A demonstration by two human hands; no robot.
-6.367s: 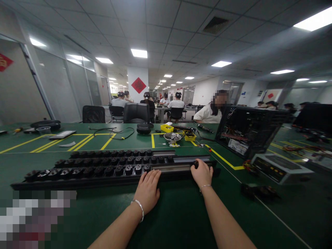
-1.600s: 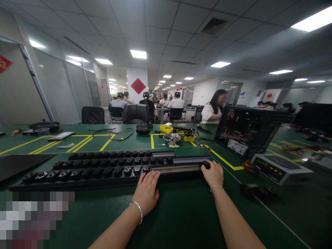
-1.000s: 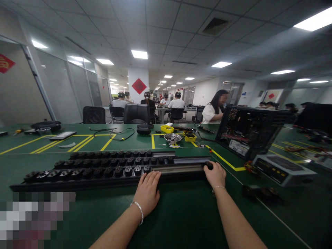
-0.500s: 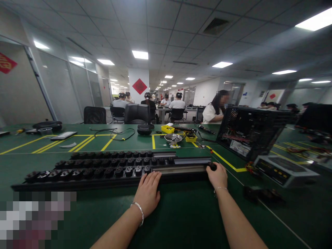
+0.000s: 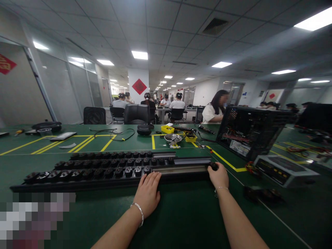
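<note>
A small black module point(image 5: 214, 166) is pinched between the thumb and fingers of the right hand point(image 5: 220, 177), right of the frame's centre, at the right end of the front rail point(image 5: 181, 169); whether the rail is touched by it cannot be told. The fingers of the left hand point(image 5: 147, 194), near mid-frame, are held straight and close together and are laid on the front rail, just beside the right end of a row of black modules point(image 5: 98, 172). To the right of that row, the rail's pale channel is exposed. Behind the front rail, 2 more partly filled rails point(image 5: 193, 160) are set on the green surface point(image 5: 178, 214). Beyond them, a metal bowl point(image 5: 173, 139) and 2 yellow trays point(image 5: 167, 129) are seen near the centre. At the right of the frame, an open computer case point(image 5: 249, 133) is stood behind a power supply point(image 5: 285, 171). A co-worker point(image 5: 210, 113) is partly hidden by the case.
</note>
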